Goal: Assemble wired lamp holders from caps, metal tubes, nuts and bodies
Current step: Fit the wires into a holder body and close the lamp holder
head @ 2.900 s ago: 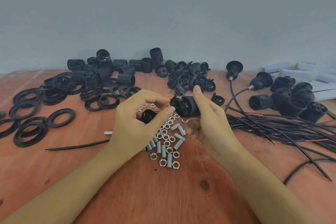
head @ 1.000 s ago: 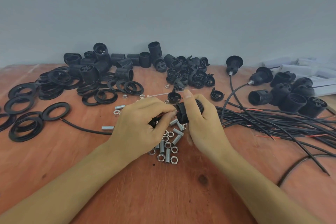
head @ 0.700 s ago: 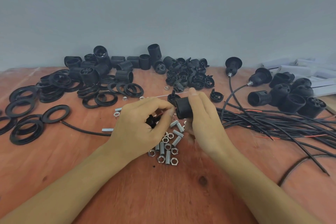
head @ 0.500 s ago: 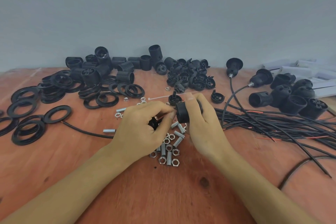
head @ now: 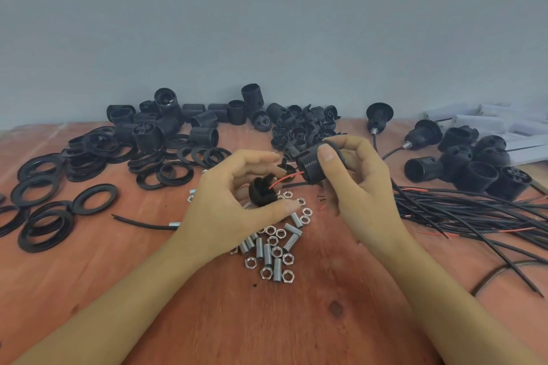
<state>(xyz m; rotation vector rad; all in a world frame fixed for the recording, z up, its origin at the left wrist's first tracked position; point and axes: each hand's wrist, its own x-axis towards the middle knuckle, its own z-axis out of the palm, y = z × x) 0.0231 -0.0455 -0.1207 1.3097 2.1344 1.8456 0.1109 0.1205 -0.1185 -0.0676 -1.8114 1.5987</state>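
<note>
My left hand (head: pixel 234 207) grips a black cap (head: pixel 262 191) between thumb and fingers. My right hand (head: pixel 358 187) pinches a black threaded lamp holder body (head: pixel 310 166), held a little up and to the right of the cap. A red wire (head: pixel 286 178) and a black wire run between the cap and the body. A black cable (head: pixel 142 224) with a metal tube (head: pixel 174 225) on it trails left from my left hand. Loose nuts and metal tubes (head: pixel 272 249) lie on the wooden table (head: pixel 267 320) beneath both hands.
Black rings (head: pixel 56 195) are spread at the left. Threaded bodies (head: pixel 178 120) and inner parts (head: pixel 302 127) are piled at the back. Finished wired holders (head: pixel 462 163) stand at the right over a bundle of black cables (head: pixel 474 216). White boxes (head: pixel 498 124) sit far right.
The hands have drawn apart: my right hand lifted the body up and right, away from the cap, exposing the red and black wires between them. The view shifted slightly.
</note>
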